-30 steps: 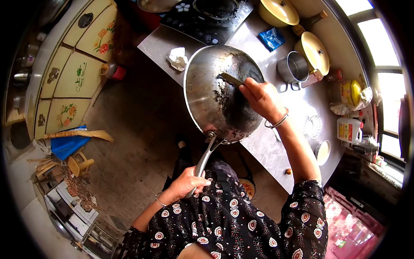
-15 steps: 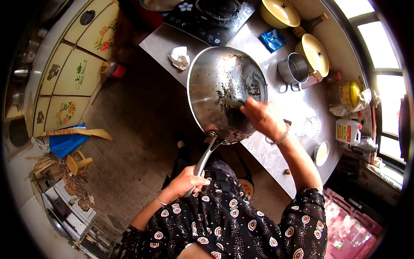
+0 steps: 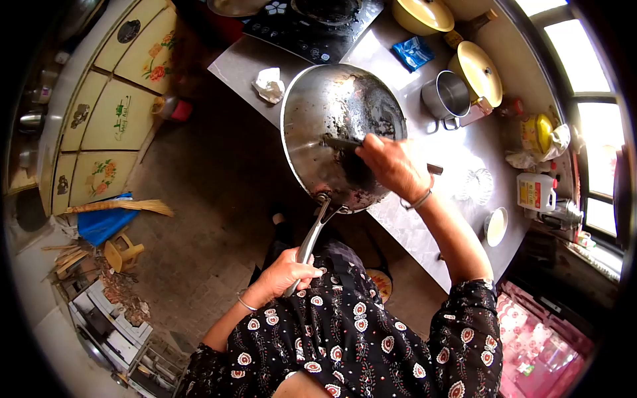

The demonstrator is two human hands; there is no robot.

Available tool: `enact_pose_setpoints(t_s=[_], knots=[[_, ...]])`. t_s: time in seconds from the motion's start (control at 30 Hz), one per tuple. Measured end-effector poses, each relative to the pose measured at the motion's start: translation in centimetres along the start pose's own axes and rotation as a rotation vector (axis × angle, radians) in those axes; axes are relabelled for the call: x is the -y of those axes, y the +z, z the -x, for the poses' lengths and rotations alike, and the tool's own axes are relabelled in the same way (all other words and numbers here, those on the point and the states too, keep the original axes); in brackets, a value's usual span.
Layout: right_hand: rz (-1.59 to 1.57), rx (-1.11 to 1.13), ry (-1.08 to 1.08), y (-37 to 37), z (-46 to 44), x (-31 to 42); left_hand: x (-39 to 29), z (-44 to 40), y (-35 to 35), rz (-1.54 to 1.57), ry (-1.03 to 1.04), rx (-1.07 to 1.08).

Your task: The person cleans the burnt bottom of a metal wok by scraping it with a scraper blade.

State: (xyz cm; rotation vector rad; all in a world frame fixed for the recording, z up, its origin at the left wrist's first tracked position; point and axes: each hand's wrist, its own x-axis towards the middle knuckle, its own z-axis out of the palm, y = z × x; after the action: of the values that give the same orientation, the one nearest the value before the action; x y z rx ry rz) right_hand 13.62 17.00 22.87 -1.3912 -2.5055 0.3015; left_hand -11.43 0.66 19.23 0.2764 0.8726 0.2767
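A large steel wok (image 3: 308,113) is tipped with its scorched, black-crusted outer underside facing me, over the counter's edge. My left hand (image 3: 288,272) is closed round its long metal handle (image 3: 312,242), close to my body. My right hand (image 3: 395,166) grips a knife (image 3: 342,142) with a dark, narrow blade. The blade lies against the blackened underside, pointing left. A brown handle end shows past the right side of my hand. Dark flakes and bare shiny patches mark the metal. The wok's inside is hidden.
On the grey counter (image 3: 415,232) stand an induction cooker (image 3: 315,40), crumpled white paper (image 3: 269,85), a blue packet (image 3: 413,53), a grey pot (image 3: 446,96), yellow lidded pots (image 3: 479,73) and a small bowl (image 3: 495,227). A broom (image 3: 142,204) and stool (image 3: 123,253) are at left.
My right hand has moved left across the wok's underside, and more of the knife's blade shows. My left hand keeps its hold on the handle. The whole view has shifted slightly.
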Motion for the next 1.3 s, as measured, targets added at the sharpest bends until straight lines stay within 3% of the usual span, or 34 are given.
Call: enact_pose_setpoints(t_s=[0.1, 0.23, 0.53, 0.8, 1.07, 1.2, 1.3], knots=[[0.086, 0.038, 0.067, -0.1, 0.5, 0.4, -0.2, -0.1, 0.2, -0.007, -0.004, 0.013], [0.08, -0.124, 0.03, -0.1, -2.6, -1.6, 0.0, -0.2, 0.3, -0.003, -0.001, 0.03], [-0.032, 0.022, 0.087, 0.0, 2.2, 0.5, 0.6, -0.2, 0.2, 0.001, 0.008, 0.003], [0.039, -0.126, 0.072, 0.1, -1.1, -1.5, 0.2, -0.3, 0.7, -0.017, 0.008, 0.032], [-0.046, -0.059, 0.081, -0.2, 1.7, -0.5, 0.0, -0.2, 0.8, -0.003, -0.003, 0.026], [-0.005, -0.144, 0.052, -0.3, -1.4, -1.0, -0.4, 0.0, 1.1, -0.017, -0.006, 0.018], [0.044, -0.042, 0.062, 0.1, -1.0, 0.1, -0.4, 0.1, 0.9, -0.059, 0.003, 0.012]])
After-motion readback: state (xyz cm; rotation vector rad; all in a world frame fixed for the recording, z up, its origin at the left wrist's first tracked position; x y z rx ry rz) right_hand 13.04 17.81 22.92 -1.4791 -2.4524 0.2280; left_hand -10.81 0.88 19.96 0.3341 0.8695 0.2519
